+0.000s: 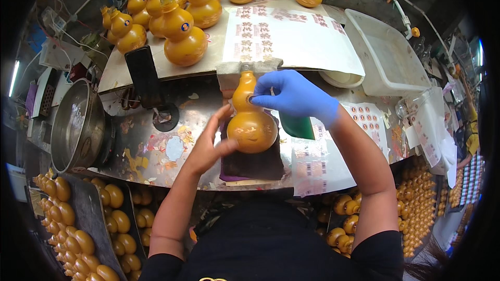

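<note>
Gourd bottle [253, 130], yellow-brown w/ clear neck, is at ctr of frame, neck toward top, body over a dark pad [252, 165] on the bench [203, 101]. L hand [207, 145], bare, is half open, fingers & thumb spread against the bottle's left side. R hand [299, 93], in a blue glove, has thumb & index drawn close together at the bottle's waist, touching it; can't tell if they pinch anything. Pale cloth [226, 75] is by the neck. Green sheet [298, 127] is just right of the bottle, sticker sheet [367, 118] farther right. Phone [139, 67] stands upper left, metal pan [75, 125] far left, white tray [388, 54] upper right. More gourd bottles [185, 47] stand along the top, w/ rows of others lower left & lower right.
</note>
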A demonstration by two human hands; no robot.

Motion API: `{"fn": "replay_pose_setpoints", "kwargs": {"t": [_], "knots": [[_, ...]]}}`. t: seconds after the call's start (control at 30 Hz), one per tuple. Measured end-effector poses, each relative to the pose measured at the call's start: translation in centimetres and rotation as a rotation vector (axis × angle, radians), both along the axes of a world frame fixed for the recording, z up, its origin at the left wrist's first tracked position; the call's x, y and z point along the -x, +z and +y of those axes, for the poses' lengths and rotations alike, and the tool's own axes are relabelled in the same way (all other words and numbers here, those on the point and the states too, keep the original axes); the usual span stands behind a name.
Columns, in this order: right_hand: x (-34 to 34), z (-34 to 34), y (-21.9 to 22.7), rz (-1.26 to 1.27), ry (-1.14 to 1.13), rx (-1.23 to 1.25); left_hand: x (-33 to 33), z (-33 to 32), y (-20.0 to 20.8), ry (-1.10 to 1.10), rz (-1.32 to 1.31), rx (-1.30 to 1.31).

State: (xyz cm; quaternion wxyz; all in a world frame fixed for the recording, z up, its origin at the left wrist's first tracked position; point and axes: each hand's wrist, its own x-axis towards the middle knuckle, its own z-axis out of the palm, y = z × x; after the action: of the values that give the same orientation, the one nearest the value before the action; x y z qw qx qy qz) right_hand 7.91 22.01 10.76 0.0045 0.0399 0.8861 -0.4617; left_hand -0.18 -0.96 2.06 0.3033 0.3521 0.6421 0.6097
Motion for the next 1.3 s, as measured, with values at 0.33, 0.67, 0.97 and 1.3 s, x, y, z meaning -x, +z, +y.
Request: {"fn": "replay_pose_setpoints", "kwargs": {"t": [0.33,0.67,0.97,1.3], "knots": [[1.4,0.0,-1.1,0.020,-0.115,0.001,1.8,5.3,1.4,0.117,-0.311,-0.176],[-0.8,-1.9,-5.8,-0.101,-0.397,0.446,1.6,5.4,2.0,0.119,-0.430,-0.163],[-0.5,-2.1,-5.8,-0.081,-0.389,0.539,1.9,5.7,1.1,0.106,-0.462,-0.174],[-0.5,-2.1,-6.1,-0.056,-0.391,0.584,2.3,5.6,1.2,0.061,-0.498,-0.143]]}}
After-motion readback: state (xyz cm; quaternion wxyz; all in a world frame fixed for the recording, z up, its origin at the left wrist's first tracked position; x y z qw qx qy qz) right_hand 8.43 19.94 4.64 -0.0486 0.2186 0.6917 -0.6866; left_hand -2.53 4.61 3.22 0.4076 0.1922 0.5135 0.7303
